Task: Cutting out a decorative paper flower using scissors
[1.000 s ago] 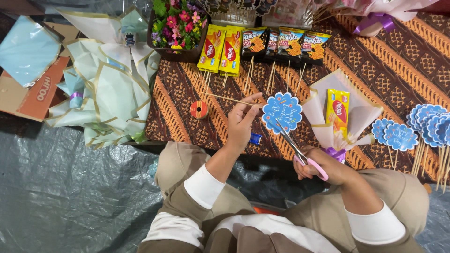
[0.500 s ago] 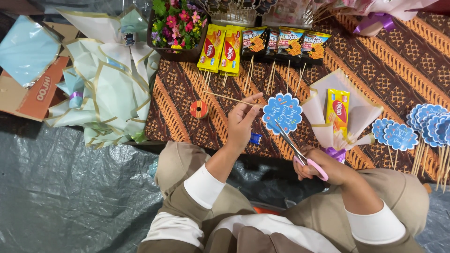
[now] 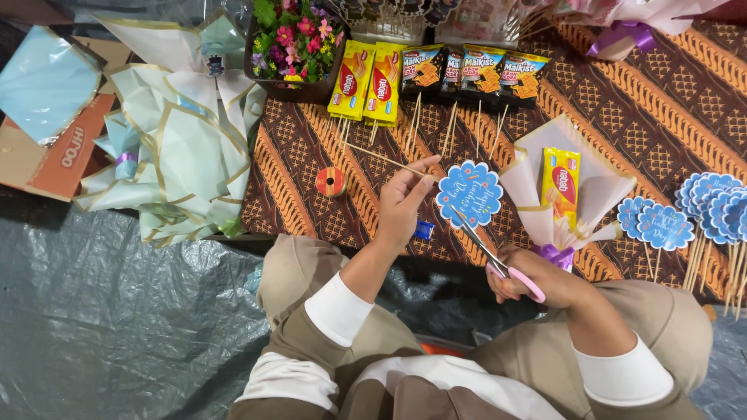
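Over on the far left, we see a flattened brown cardboard box (image 3: 66,152) lying on the grey plastic sheet (image 3: 117,311), and beside it a loose heap of pale mint wrapping sheets with gold edges (image 3: 167,148), none of it in use at this moment. Moving across onto the brown patterned batik cloth (image 3: 661,101), a small orange ribbon spool (image 3: 331,181) sits near a scatter of thin wooden skewers (image 3: 455,124), with yellow snack packets (image 3: 366,82) and dark biscuit packets (image 3: 486,74) lined up above, none of them wrapped.

Now the centre: our left hand (image 3: 403,204) is pinching one thin wooden skewer (image 3: 381,158) between fingertips and thumb, held just above the cloth. Right beside it is the round blue scalloped paper tag (image 3: 469,192), and the blades of the pink-handled scissors (image 3: 498,260) lie across its lower part. Our right hand (image 3: 529,280) is clenched round the scissor handles.

Further right, one small bouquet of pale pink paper holding a yellow snack packet (image 3: 566,194) lies finished, tied with a purple bow. At the far right a cluster of blue paper tags already on sticks (image 3: 700,206) waits. So we judge one bouquet made, many tags prepared, and most snacks left to wrap.
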